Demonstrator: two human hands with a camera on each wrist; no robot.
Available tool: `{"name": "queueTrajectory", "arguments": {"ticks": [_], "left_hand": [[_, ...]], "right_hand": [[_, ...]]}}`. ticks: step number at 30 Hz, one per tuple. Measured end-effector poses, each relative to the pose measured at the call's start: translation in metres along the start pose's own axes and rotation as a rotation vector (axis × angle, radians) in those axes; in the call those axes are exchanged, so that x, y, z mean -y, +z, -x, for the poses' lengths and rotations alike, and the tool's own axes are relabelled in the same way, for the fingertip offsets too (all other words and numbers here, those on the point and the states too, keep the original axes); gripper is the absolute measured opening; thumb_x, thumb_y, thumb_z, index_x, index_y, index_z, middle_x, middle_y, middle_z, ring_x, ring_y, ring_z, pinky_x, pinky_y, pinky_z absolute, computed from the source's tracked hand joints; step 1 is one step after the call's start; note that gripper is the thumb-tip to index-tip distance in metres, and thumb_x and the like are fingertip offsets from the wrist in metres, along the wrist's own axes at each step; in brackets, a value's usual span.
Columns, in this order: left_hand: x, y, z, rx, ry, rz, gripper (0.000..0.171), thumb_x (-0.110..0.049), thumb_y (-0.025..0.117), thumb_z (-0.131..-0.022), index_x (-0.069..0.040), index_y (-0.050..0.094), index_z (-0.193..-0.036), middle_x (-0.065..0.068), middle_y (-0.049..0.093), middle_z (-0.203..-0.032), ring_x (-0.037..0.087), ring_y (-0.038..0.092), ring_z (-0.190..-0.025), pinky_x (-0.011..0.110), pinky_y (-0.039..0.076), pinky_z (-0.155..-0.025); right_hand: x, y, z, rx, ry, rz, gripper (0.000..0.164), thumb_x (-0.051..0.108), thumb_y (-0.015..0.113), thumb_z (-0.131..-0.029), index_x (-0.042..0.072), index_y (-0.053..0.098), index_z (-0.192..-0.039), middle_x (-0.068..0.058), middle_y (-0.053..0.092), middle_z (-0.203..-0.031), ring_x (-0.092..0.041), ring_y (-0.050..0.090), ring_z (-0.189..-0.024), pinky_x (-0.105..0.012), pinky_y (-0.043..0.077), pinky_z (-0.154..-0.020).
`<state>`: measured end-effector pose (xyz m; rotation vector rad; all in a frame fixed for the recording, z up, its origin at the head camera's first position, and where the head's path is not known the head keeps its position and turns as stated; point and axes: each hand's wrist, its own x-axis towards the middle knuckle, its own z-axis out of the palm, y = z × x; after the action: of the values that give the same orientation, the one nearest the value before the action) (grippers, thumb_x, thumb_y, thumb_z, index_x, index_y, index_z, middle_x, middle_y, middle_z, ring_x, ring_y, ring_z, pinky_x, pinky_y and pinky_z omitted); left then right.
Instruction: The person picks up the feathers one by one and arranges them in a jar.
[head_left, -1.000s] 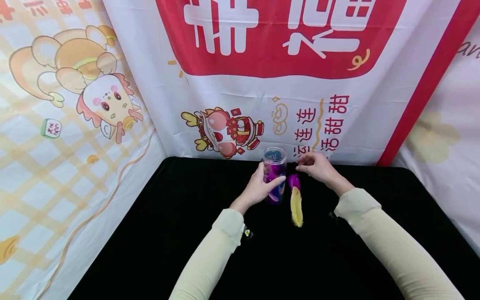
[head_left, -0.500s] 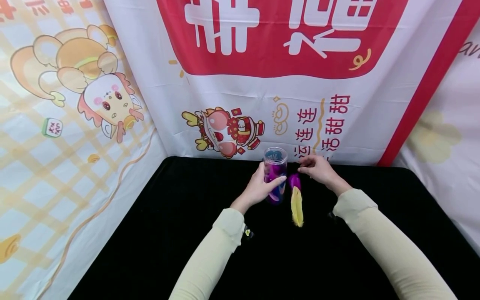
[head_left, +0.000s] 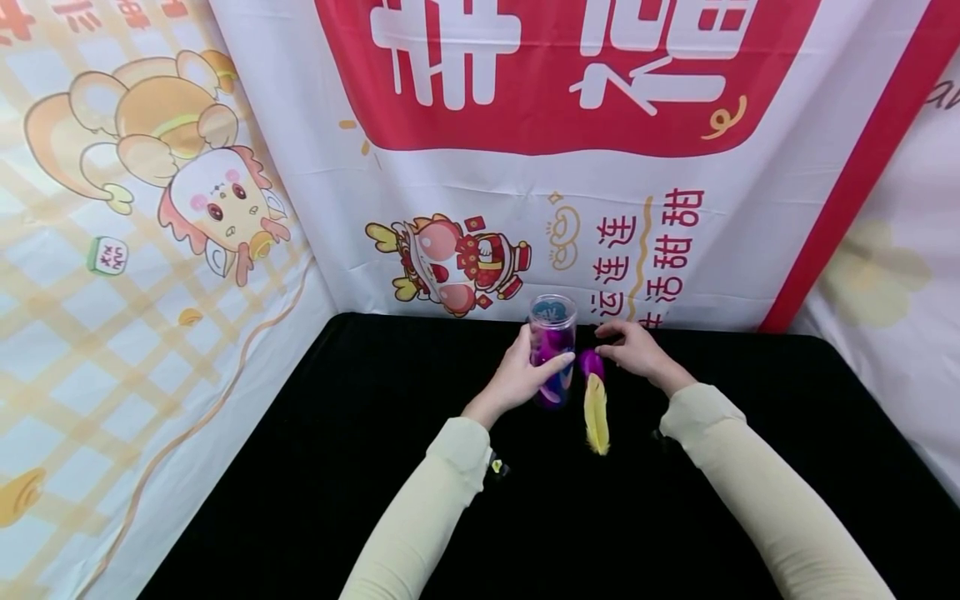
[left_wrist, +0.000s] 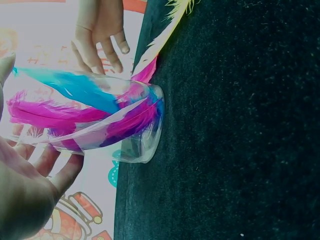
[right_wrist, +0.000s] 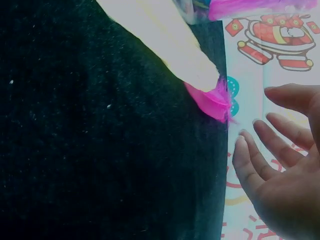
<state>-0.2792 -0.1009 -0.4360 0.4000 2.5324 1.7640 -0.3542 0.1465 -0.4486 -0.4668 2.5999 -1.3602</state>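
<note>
Upright on the black table, a clear plastic jar (head_left: pixel 553 340) is held round its side by my left hand (head_left: pixel 517 375). Inside it are feathers, including a blue feather (left_wrist: pixel 75 90), a magenta feather (left_wrist: pixel 55 114) and purple and whitish ones. To the jar's right lies a yellow feather (head_left: pixel 597 417), its far end over a magenta feather (head_left: pixel 592 363). Just beyond and right of these two hovers my right hand (head_left: pixel 637 348). In the right wrist view its fingers (right_wrist: pixel 277 142) are loosely bent and spread, holding nothing and apart from the magenta feather.
The black table (head_left: pixel 375 500) ends at a white and red printed cloth (head_left: pixel 450 183) close behind the jar. A yellow checked cloth (head_left: pixel 150 350) hangs on the left. Small dark wrist devices sit near both cuffs.
My right hand has come down slightly toward the magenta feather, and its thumb and fingers have spread apart. My left hand and the jar have stayed in place.
</note>
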Motion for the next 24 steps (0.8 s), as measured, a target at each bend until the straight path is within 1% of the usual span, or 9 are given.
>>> {"name": "queueTrajectory", "arguments": {"ticks": [6,10,13,19,24], "left_hand": [[-0.001,0.0,0.0,-0.006,0.001,-0.007,0.075,-0.054,0.072,-0.092,-0.018,0.036,-0.148,0.002,0.06,-0.137,0.016,0.062,-0.121,0.041,0.049,-0.105],[-0.001,0.001,0.0,-0.01,0.002,-0.012,0.074,-0.054,0.072,-0.092,-0.019,0.037,-0.147,0.002,0.061,-0.136,0.014,0.062,-0.12,0.039,0.049,-0.105],[0.0,0.001,-0.001,-0.011,0.003,-0.01,0.074,-0.053,0.073,-0.092,-0.019,0.037,-0.147,0.001,0.061,-0.137,0.014,0.062,-0.121,0.039,0.049,-0.105],[0.001,0.001,-0.001,-0.015,0.007,-0.011,0.075,-0.053,0.073,-0.092,-0.019,0.037,-0.147,0.002,0.061,-0.138,0.016,0.061,-0.122,0.041,0.048,-0.106],[0.002,0.001,-0.001,-0.016,0.009,-0.013,0.075,-0.054,0.073,-0.092,-0.019,0.037,-0.147,0.002,0.061,-0.138,0.016,0.061,-0.123,0.041,0.048,-0.106]], "right_hand": [[-0.007,0.003,0.0,0.077,0.017,0.032,0.046,0.008,0.062,-0.1,-0.004,0.05,-0.143,-0.027,0.05,-0.147,-0.033,0.064,-0.106,-0.032,0.055,-0.074],[-0.011,0.004,0.0,0.089,0.013,0.031,0.047,0.007,0.061,-0.1,-0.003,0.049,-0.144,-0.026,0.05,-0.148,-0.034,0.064,-0.104,-0.033,0.055,-0.073],[-0.013,0.007,0.0,0.078,0.0,0.026,0.046,0.006,0.062,-0.099,-0.003,0.05,-0.143,-0.026,0.053,-0.144,-0.034,0.065,-0.101,-0.032,0.054,-0.071],[-0.015,0.01,-0.001,0.073,-0.04,0.054,0.043,0.004,0.06,-0.099,-0.008,0.051,-0.139,-0.028,0.06,-0.13,-0.031,0.065,-0.095,-0.031,0.054,-0.068],[-0.014,0.01,-0.001,0.072,-0.026,0.081,0.042,0.007,0.062,-0.099,-0.011,0.054,-0.136,-0.026,0.063,-0.12,-0.03,0.066,-0.094,-0.032,0.054,-0.07]]}}
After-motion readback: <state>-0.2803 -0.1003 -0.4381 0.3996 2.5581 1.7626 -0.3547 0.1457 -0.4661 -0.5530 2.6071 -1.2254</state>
